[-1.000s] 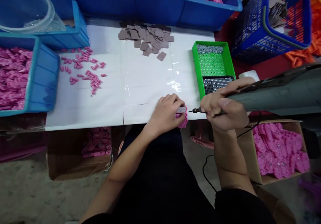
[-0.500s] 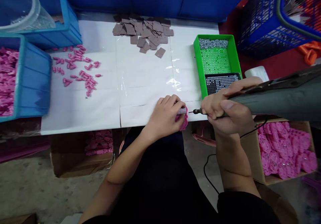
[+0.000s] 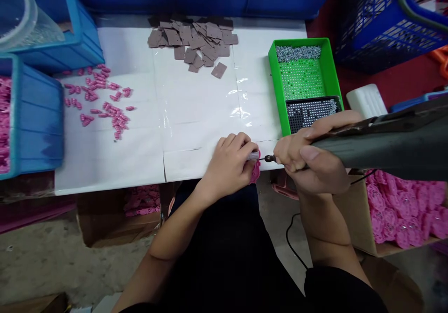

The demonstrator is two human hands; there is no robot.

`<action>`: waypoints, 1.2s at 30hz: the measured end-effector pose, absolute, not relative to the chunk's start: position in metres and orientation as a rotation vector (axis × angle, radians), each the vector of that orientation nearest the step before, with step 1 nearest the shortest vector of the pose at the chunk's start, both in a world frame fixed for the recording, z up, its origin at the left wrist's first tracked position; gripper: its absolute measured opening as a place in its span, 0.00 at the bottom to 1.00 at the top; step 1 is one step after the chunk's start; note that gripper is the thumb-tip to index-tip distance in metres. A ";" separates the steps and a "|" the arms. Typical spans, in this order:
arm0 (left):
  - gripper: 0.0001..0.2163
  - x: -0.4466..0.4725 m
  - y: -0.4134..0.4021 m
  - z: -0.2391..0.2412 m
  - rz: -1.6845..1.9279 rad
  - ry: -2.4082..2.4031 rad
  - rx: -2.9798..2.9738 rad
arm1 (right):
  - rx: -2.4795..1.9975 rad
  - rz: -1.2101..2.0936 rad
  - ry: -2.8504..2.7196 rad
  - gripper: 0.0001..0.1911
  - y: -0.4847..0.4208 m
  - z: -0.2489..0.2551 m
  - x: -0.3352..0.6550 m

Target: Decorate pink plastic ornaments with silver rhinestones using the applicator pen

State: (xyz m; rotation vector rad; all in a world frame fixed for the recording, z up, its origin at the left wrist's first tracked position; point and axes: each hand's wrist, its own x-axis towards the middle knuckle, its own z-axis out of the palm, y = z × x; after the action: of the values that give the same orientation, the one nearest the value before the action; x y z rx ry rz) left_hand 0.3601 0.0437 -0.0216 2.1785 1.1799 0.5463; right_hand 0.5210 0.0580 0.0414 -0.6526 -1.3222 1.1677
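My left hand (image 3: 233, 163) is closed around a pink plastic part (image 3: 255, 173) at the table's front edge. A small grey cylindrical piece (image 3: 253, 155) shows between its fingers, on the pink part. My right hand (image 3: 315, 156) grips a dark electric screwdriver (image 3: 381, 147) lying sideways, its body reaching to the right edge of the view. The thin bit points left and meets the end of the grey piece. Most of the pink part is hidden under my left fingers.
A green tray (image 3: 275, 86) holds screws in a perforated plate. Grey-brown square plates (image 3: 210, 37) lie piled at the back. Small pink pieces (image 3: 115, 117) are scattered left beside a blue bin (image 3: 42, 117). Below the table, cardboard boxes hold pink parts (image 3: 402, 205); a blue basket (image 3: 371, 23) stands at right.
The screwdriver has moved left, and its bit, which was apart from the grey piece, now reaches it. My left hand keeps its hold. The view has shifted slightly.
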 end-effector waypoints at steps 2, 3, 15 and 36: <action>0.09 0.360 0.044 -0.022 0.549 1.183 2.177 | -0.659 1.175 -1.312 0.10 0.058 0.041 0.520; 0.09 0.360 0.044 -0.022 0.550 1.184 2.176 | -0.661 1.180 -1.318 0.11 0.058 0.041 0.520; 0.09 0.357 0.045 -0.024 0.586 1.145 2.217 | -0.750 1.179 -1.273 0.15 0.057 0.037 0.516; 0.10 0.350 0.047 -0.037 0.725 1.028 2.182 | -0.610 1.209 -1.360 0.10 0.062 0.026 0.508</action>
State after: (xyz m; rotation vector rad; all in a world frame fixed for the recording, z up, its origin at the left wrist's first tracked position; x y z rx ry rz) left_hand 0.3499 0.0472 -0.0370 2.1818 1.0280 0.7246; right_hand 0.5084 0.0617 0.0258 -0.6105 -1.3604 1.2091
